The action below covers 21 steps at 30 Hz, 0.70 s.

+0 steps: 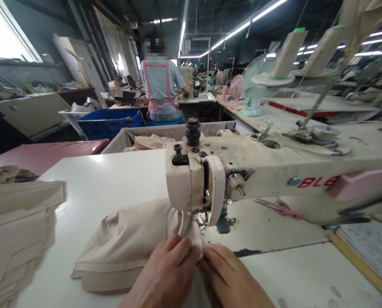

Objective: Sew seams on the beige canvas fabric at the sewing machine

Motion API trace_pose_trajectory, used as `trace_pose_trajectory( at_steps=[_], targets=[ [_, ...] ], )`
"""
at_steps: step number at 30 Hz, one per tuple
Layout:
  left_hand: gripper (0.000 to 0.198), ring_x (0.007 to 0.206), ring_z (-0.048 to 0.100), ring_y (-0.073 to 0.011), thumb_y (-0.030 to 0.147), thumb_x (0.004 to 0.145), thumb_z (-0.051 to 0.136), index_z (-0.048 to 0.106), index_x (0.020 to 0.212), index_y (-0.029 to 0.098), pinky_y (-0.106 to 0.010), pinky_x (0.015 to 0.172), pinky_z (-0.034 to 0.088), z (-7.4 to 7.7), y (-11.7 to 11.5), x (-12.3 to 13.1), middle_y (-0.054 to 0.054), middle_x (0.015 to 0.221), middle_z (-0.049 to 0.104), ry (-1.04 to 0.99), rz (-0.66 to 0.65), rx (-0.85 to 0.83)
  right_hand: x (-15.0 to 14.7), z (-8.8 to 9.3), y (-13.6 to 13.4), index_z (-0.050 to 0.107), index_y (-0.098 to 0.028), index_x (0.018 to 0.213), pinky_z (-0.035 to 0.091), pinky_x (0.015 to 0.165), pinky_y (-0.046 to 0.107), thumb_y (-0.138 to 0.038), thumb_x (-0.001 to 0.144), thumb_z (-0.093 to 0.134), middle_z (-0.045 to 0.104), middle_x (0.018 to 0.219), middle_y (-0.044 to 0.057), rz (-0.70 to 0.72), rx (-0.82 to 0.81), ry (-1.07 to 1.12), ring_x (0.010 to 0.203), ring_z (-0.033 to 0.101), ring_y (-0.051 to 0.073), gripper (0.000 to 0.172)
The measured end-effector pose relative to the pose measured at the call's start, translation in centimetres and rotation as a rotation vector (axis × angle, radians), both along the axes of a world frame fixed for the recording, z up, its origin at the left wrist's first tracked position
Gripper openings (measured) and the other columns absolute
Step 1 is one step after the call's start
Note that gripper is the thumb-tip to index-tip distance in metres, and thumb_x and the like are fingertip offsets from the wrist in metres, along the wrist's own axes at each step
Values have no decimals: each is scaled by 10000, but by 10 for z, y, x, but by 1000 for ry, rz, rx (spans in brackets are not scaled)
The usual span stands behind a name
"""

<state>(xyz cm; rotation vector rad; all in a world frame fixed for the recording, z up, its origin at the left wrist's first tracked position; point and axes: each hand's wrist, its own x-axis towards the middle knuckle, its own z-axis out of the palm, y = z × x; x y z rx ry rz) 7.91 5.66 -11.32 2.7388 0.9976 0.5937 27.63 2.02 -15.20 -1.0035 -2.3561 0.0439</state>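
Note:
A beige fabric piece (pixel 130 231), sewn into a rounded, pouch-like shape, lies on the white table with its right edge under the needle area of a sewing machine (pixel 191 179). My left hand (pixel 170 269) is closed on the cloth just in front of the presser foot, fingers bent over its edge. Close beside it, my right hand (pixel 226 273) pinches the same edge from the right, its fingertips partly hidden. The machine's foot and needle are mostly behind the white guard and the cloth.
Stacked beige fabric pieces (pixel 21 231) lie at the left. Pink-handled scissors (pixel 283 209) rest behind the machine bed. A cloth-lined bin (pixel 120 141), a blue crate (pixel 110 124) and a seated person (pixel 162 85) are beyond. Thread cones (pixel 289 53) stand at upper right.

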Motion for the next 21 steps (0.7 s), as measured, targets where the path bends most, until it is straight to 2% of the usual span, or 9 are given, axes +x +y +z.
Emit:
trace_pose_trajectory(
  at_steps=[2,5,9,12,15,18,21],
  targets=[
    [167,738,537,-218,118,892,447,587,969,164,-315,620,493,-3,-3,-1,-59,837,611,14,-33,45,-2,-2,1,639,-122,1076,580,880,426,-86,938,434,694,1073,134,-11,0,52,977,665,278,250],
    [201,733,533,-207,151,955,398,597,927,158,-316,637,492,-5,-2,-3,-45,794,606,-6,-55,109,-4,-3,3,652,-138,920,565,895,464,-68,913,463,704,1001,127,-17,-93,130,940,666,281,201],
    [190,713,522,-191,180,975,400,587,967,151,-299,608,472,-6,1,-3,-35,814,597,22,-89,62,-4,-5,4,625,-140,1036,556,901,493,-36,867,510,703,1034,133,-13,-218,173,976,658,294,230],
    [160,669,515,-187,176,960,432,590,950,154,-301,562,439,-6,0,0,-27,779,578,91,-96,112,-4,-4,4,602,-158,1053,588,855,458,-62,859,561,718,975,99,-58,-241,222,904,686,272,220],
    [201,604,498,-171,155,947,420,600,856,155,-277,489,392,-7,0,4,-24,717,555,42,-67,147,-4,1,6,605,-164,993,612,781,405,-83,873,539,724,912,92,-57,-178,214,834,699,261,159],
    [221,607,501,-159,135,927,425,597,790,158,-248,495,403,-10,4,6,-29,706,557,-61,-32,155,-2,7,12,608,-155,1010,601,759,336,-47,901,456,721,916,89,-20,-84,159,836,695,233,216],
    [195,668,527,-167,126,910,443,605,808,166,-249,562,454,-17,12,6,-34,730,574,-125,-3,140,1,14,22,623,-150,1027,585,732,318,-10,877,417,713,942,94,29,10,73,819,677,227,291]
  ],
)
